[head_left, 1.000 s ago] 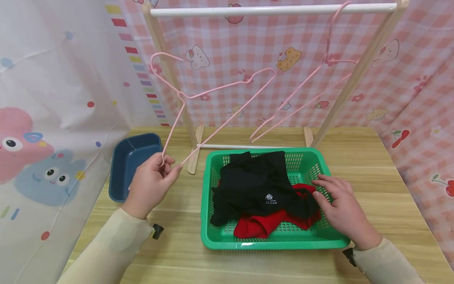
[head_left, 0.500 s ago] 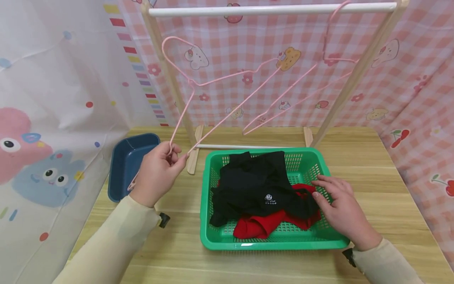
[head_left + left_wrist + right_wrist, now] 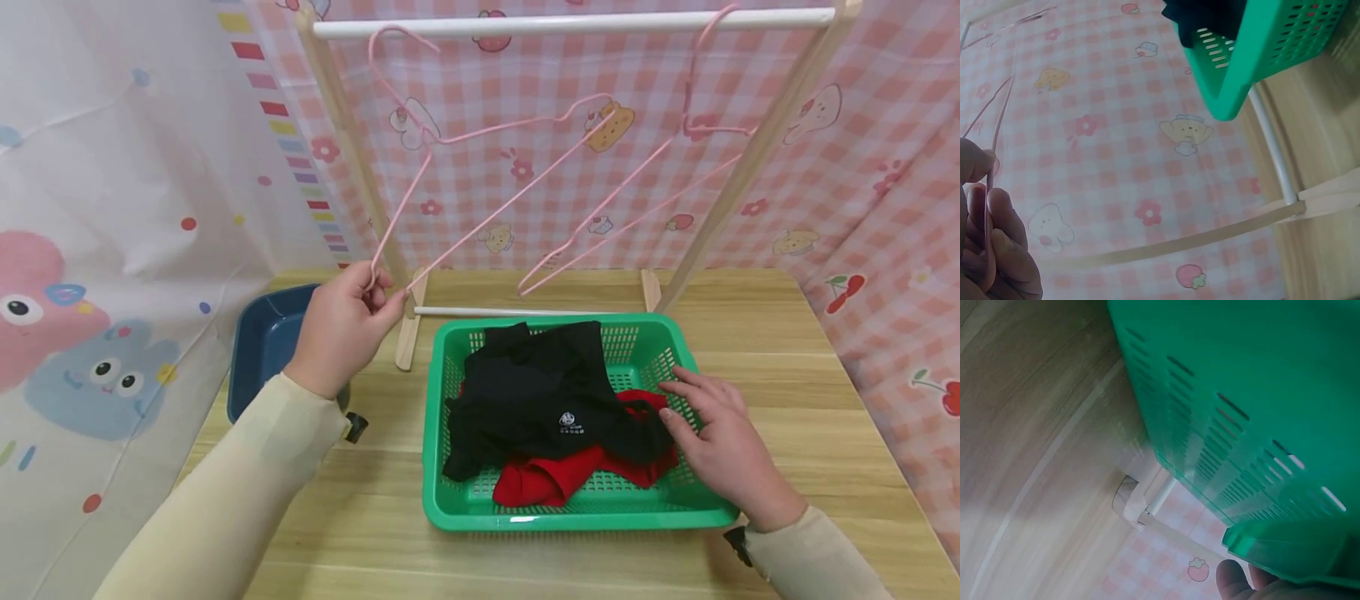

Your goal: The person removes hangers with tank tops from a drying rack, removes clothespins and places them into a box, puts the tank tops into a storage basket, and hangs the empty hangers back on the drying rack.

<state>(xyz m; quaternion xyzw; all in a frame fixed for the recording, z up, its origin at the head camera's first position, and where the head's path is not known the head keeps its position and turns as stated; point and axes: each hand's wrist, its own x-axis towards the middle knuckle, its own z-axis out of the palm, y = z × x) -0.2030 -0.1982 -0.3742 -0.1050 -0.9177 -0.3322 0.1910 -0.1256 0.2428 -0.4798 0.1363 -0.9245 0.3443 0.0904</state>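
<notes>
My left hand (image 3: 344, 327) pinches one lower corner of a pink wire clothes hanger (image 3: 430, 137), raised in front of the rack. The hanger's hook is close to the left part of the rack's white top rod (image 3: 570, 22); I cannot tell whether they touch. Gripping fingers and part of the pink wire also show in the left wrist view. My right hand (image 3: 731, 446) rests at the right rim of a green plastic basket (image 3: 570, 522), fingers loosely extended. In the basket lie a black garment (image 3: 536, 392) with a small white print and a red garment (image 3: 547, 481) partly under it.
Another pink hanger (image 3: 685, 129) hangs from the rod's right end. The wooden rack's posts and feet (image 3: 408, 342) stand behind the basket. A dark blue tray (image 3: 251, 358) sits left, partly hidden by my left hand. Patterned cloth hangs behind and at both sides.
My left hand has lifted the hanger up and to the right, bringing its hook up to the rod. The other hanger has shifted slightly. My right hand stays put.
</notes>
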